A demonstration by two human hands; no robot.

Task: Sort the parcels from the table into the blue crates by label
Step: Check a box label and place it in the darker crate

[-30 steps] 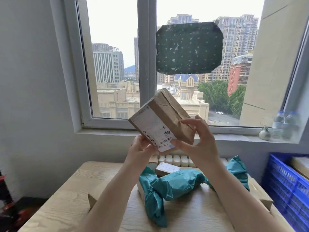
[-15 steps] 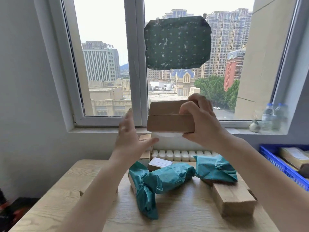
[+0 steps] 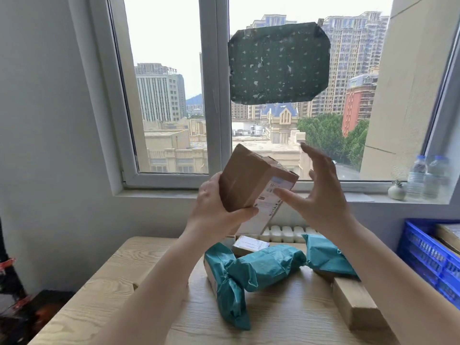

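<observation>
My left hand (image 3: 219,210) grips a brown cardboard parcel (image 3: 246,180) by its lower left corner and holds it tilted in the air above the table. The parcel's white label faces down and to the right. Just right of the parcel, my right hand (image 3: 316,192) is spread with straight fingers, its thumb close to the label; I cannot tell whether it touches. Below on the wooden table (image 3: 119,277) lie teal plastic mailers (image 3: 251,272), another teal mailer (image 3: 326,255) and a small labelled box (image 3: 249,245). A blue crate (image 3: 430,257) stands at the right edge.
A long brown box (image 3: 356,302) lies on the table's right side. Water bottles (image 3: 428,178) and a small pot (image 3: 397,190) stand on the window sill. A white radiator (image 3: 286,232) runs behind the table. Dark objects sit on the floor at the lower left.
The parcel passed from my right hand to my left hand and tipped so its label faces down-right. My right hand let go and opened beside it.
</observation>
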